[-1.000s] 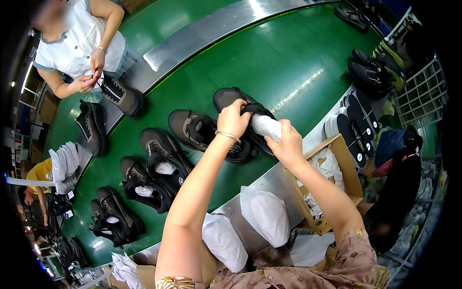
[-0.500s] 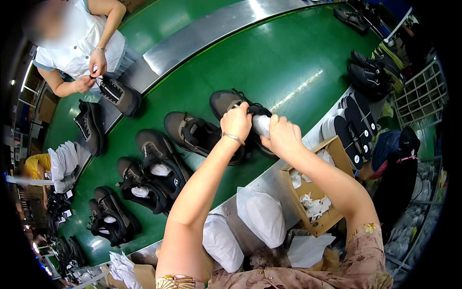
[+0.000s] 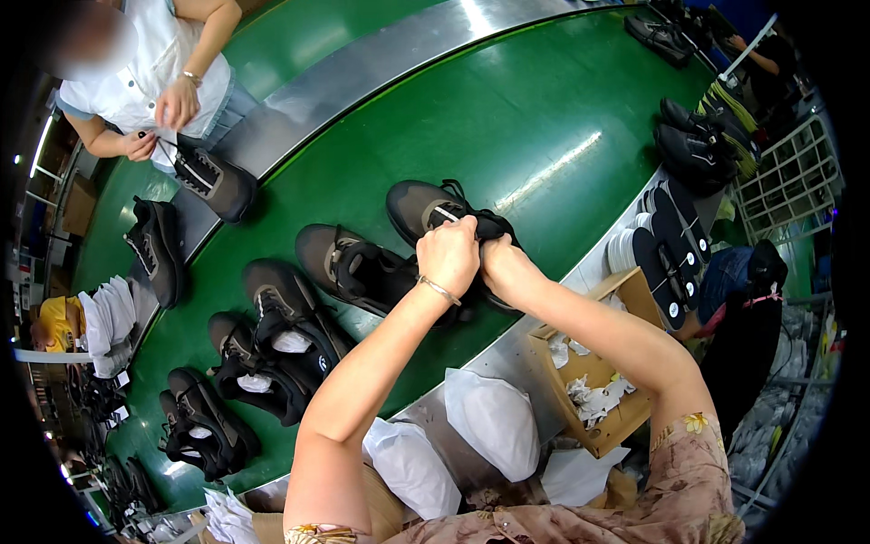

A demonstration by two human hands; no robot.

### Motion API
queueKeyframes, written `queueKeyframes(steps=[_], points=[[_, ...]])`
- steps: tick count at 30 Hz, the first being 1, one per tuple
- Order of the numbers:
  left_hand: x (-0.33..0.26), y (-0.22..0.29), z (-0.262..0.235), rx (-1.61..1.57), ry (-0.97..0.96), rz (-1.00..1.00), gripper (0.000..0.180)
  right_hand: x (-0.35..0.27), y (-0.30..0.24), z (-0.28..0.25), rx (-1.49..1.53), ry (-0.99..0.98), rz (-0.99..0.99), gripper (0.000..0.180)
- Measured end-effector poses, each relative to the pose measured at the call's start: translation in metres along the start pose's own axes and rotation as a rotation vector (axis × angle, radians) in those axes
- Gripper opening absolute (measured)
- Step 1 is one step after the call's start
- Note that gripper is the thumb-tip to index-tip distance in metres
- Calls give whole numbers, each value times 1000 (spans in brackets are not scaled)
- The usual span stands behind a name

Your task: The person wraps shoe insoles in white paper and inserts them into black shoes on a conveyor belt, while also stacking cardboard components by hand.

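White paper wad gone from view since 1 s ago, prob. stuffed in; left hand (image 3: 449, 257) & right hand (image 3: 503, 265) both clenched on shoe (image 3: 426, 207) near belt (image 3: 544, 118) front edge

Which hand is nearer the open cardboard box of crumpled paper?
Right. The right hand is on the dark shoe, up-left of the cardboard box; the left hand sits beside it, farther left.

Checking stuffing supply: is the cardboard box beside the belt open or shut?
Open: the cardboard box has its flaps up, crumpled white paper visible inside.
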State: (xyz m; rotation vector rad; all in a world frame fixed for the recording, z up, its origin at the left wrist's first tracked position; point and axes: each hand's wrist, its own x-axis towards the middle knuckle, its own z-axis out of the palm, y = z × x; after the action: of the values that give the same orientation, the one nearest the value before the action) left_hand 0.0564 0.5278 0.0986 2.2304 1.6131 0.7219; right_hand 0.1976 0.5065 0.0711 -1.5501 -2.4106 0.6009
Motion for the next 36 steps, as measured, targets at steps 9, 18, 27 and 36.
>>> queueKeyframes(steps=[9, 18, 27, 36], points=[[16, -1, -1, 98, -78, -75, 13, 11, 7, -2, 110, 151, -48, 24], [-13, -21, -38, -241, -124, -150, 54, -138, -78, -91, 684, 417, 234, 21], [-184, 34, -175, -267, 59, -373, 38, -314, -201, 40, 585, 162, 121, 53], [-320, 5, -92, -247, -365, -953, 77, -324, -248, 122, 569, 24, 234, 89]])
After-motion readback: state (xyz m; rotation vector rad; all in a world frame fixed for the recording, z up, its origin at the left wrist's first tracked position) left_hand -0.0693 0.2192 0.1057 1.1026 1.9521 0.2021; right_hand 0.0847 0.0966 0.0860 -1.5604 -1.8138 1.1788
